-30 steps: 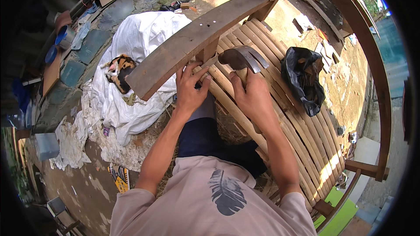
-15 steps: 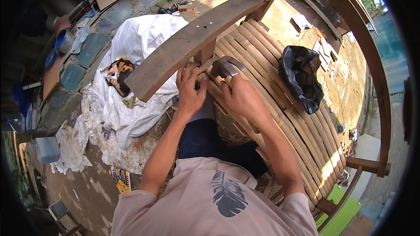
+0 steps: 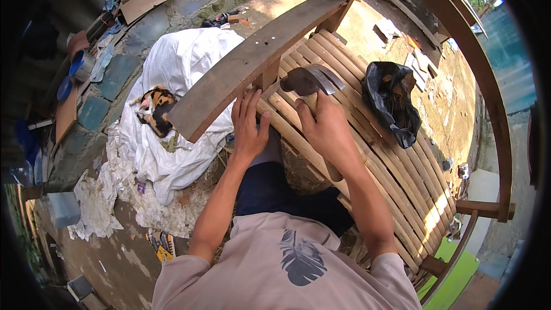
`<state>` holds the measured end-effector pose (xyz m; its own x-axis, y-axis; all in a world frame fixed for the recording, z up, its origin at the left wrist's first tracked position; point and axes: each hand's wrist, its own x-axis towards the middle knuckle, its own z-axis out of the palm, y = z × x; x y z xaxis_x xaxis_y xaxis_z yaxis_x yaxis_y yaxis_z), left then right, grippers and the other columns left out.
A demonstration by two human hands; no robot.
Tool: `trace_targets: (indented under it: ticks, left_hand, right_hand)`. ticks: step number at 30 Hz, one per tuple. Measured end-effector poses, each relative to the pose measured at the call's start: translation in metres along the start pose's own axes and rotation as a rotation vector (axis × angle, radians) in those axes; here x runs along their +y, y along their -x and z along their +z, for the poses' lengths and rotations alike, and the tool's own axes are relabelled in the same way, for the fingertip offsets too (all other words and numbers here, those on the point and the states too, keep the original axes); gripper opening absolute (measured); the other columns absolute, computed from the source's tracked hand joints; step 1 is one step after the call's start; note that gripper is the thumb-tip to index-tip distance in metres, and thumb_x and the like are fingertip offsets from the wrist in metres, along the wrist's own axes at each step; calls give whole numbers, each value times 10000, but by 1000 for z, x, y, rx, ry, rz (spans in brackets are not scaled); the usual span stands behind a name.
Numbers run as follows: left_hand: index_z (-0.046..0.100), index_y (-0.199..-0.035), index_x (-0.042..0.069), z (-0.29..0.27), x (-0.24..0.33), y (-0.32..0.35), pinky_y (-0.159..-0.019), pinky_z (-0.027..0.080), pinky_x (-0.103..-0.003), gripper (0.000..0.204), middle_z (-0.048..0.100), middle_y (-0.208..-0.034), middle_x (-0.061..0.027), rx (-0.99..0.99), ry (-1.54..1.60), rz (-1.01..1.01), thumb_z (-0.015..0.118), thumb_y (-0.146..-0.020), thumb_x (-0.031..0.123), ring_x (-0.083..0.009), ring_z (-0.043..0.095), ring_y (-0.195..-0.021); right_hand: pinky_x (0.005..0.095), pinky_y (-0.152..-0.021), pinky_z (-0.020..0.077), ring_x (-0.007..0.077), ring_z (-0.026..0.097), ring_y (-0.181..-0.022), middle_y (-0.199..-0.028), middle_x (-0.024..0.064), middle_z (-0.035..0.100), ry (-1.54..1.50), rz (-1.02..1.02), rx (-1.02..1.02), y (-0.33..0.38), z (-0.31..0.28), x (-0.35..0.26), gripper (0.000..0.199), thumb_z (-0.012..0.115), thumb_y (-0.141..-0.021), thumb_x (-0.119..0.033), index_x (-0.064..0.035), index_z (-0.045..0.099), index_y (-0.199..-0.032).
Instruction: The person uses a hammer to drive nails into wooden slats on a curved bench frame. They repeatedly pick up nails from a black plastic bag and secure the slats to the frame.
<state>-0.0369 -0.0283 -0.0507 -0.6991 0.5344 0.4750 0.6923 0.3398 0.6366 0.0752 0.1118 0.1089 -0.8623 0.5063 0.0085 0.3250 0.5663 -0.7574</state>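
A claw hammer [image 3: 309, 82] is gripped by its handle in my right hand [image 3: 328, 132], its dark metal head above the near slats of a bamboo seat [image 3: 367, 138]. Its claw points to the right. My left hand [image 3: 249, 129] has its fingers stretched out, and their tips rest by the end of the nearest slat, at the foot of a short wooden post [image 3: 267, 74]. That post stands under a broad curved wooden armrest [image 3: 252, 60]. Whether anything small lies beneath the left fingertips cannot be made out.
A black plastic bag [image 3: 391, 103] with brown contents sits on the slats. A calico cat [image 3: 158, 109] lies on white sacking [image 3: 189, 57] at the left. The chair's curved frame [image 3: 488, 69] arches along the right. Cardboard [image 3: 152, 0] and a block wall [image 3: 117, 69] stand at the far left.
The hammer head has moved right and away from the left fingers, and its handle now shows. My left fingers have straightened. The view has shifted slightly.
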Motion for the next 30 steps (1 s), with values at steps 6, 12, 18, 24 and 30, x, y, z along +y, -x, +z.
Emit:
trace_targets:
  ticks: [6, 12, 18, 24, 30]
  left_hand:
    - [301, -1546, -58, 1, -3, -3, -1247, 175, -518, 601, 345, -1588, -270, 0, 152, -5, 462, -1034, 213, -456, 227, -1517]
    - [267, -1556, -74, 6, -5, 1, -1255, 164, -502, 625, 310, -1607, -277, 21, 195, -18, 462, -1016, 174, -447, 203, -1533]
    - [255, -1569, -61, -3, -7, 0, -1262, 139, -487, 633, 271, -1637, -260, -35, 195, -31, 465, -1041, 216, -424, 154, -1556]
    - [237, -1579, -53, -1, -12, -6, -1268, 108, -469, 660, 234, -1665, -234, -56, 269, -13, 486, -1059, 266, -400, 95, -1575]
    - [224, -1578, -69, 1, -12, 1, -1251, 168, -489, 759, 243, -1633, -299, 109, 158, -70, 568, -1031, 331, -425, 221, -1535]
  right_hand:
    - [525, -725, 491, 480, 652, -763, -765, 312, 643, 202, 55, -190, -11, 9, 15, 330, 587, -990, -181, 89, 558, -1176]
    - [552, -730, 491, 517, 639, -777, -763, 338, 631, -5, -6, -4, 3, 2, 1, 376, 605, -959, -204, 133, 546, -1114]
    - [557, -730, 494, 521, 640, -777, -740, 330, 629, 94, 40, -81, -5, -3, 0, 357, 596, -951, -188, 142, 547, -1079]
    - [569, -745, 517, 525, 659, -767, -757, 358, 644, 154, -76, -140, -10, 13, 27, 357, 585, -956, -180, 157, 537, -1065]
    - [552, -792, 500, 509, 659, -851, -828, 345, 662, 98, 127, -80, 20, -17, 13, 413, 662, -928, -209, 125, 551, -1144]
